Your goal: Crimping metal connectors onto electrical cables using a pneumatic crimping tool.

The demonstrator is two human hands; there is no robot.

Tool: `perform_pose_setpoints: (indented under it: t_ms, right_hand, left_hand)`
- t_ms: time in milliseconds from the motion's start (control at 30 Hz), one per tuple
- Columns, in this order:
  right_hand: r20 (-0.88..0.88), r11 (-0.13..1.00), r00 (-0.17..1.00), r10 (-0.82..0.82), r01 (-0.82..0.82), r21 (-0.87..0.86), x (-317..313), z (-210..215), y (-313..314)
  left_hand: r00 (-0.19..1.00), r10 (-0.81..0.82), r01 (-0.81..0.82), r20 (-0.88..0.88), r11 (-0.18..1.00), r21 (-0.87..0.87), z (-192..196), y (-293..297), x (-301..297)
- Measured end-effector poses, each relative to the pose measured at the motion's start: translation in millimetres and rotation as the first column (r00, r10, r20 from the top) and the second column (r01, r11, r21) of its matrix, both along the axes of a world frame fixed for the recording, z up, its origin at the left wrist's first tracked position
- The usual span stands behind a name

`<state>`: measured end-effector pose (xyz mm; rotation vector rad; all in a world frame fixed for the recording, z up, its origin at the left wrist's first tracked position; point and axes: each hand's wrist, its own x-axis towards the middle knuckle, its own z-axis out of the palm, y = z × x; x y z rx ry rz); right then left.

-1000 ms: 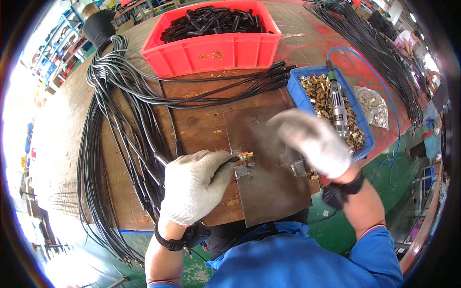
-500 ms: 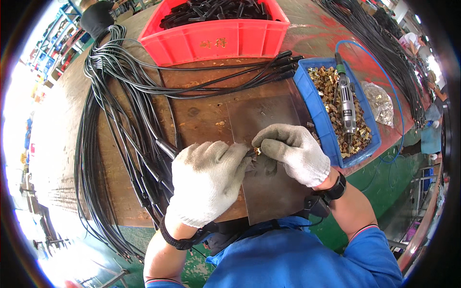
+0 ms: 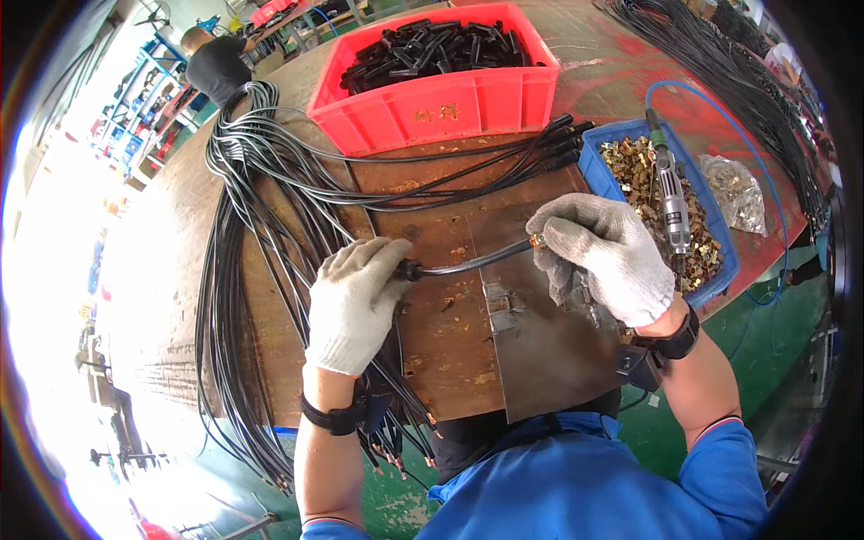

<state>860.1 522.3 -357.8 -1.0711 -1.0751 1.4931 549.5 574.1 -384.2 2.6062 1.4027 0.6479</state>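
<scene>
A short stretch of black cable [image 3: 481,262] runs between my two gloved hands above the table. My left hand [image 3: 355,301] is closed round its thicker black sleeve [image 3: 410,270]. At the other end, my right hand [image 3: 605,261] pinches a small brass-coloured metal piece [image 3: 537,240] at the cable's tip; the fingers partly hide it. Beneath my right hand lies a dark flat metal plate [image 3: 558,360] with grey tape on its left edge. A bundle of black cables [image 3: 236,297] spreads over the table left of my left hand.
A red bin [image 3: 432,121] of black sleeves stands at the back. To the right, a blue tray [image 3: 601,171] holds small brass pieces, with a silver power tool [image 3: 673,202] lying across it. A clear bag [image 3: 736,193] and blue hose [image 3: 774,117] are beside it. Another person [image 3: 216,67] is far left.
My hands have moved apart, left hand to the left and right hand to the right. The cable between them now shows. The view has shifted, so the bin and tray appear lower.
</scene>
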Motion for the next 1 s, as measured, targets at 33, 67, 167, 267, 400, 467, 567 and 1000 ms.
perform_pose_setpoints:
  t_ms: [33, 67, 167, 267, 400, 467, 567, 1000]
  right_hand:
    - [0.027, 1.0, 1.0, -0.005, 0.005, 0.008, -2, 4, -1]
    - [0.03, 1.0, 0.999, -0.014, 0.013, 0.028, -8, 8, -4]
    - [0.186, 0.988, 0.983, 0.006, -0.034, 0.148, -20, 10, -16]
    - [0.282, 0.941, 0.959, -0.009, -0.087, 0.326, -25, 15, -25]
    - [0.289, 0.904, 0.957, -0.02, -0.106, 0.414, -31, 16, -24]
    - [0.302, 0.918, 0.953, 0.005, -0.124, 0.377, -30, 21, -22]
    - [0.334, 0.907, 0.942, 0.015, -0.153, 0.391, -32, 22, -20]
    - [0.445, 0.807, 0.895, -0.043, -0.232, 0.544, -26, 14, -19]
  left_hand:
    - [0.999, -0.034, 0.034, -0.001, 0.998, 0.05, 3, 0, 1]
    - [0.998, -0.027, 0.026, 0.055, 0.999, 0.023, 7, -6, 5]
    - [0.987, -0.077, 0.077, 0.141, 0.997, 0.004, 12, -17, 12]
    - [0.975, -0.103, 0.113, 0.198, 0.993, -0.039, 18, -25, 20]
    - [0.958, -0.119, 0.15, 0.259, 0.984, -0.1, 13, -28, 19]
    - [0.952, -0.117, 0.159, 0.283, 0.979, -0.131, 11, -32, 20]
    - [0.946, -0.027, 0.097, 0.323, 0.974, -0.202, 9, -37, 20]
    - [0.923, -0.186, 0.251, 0.337, 0.955, -0.16, 9, -33, 16]
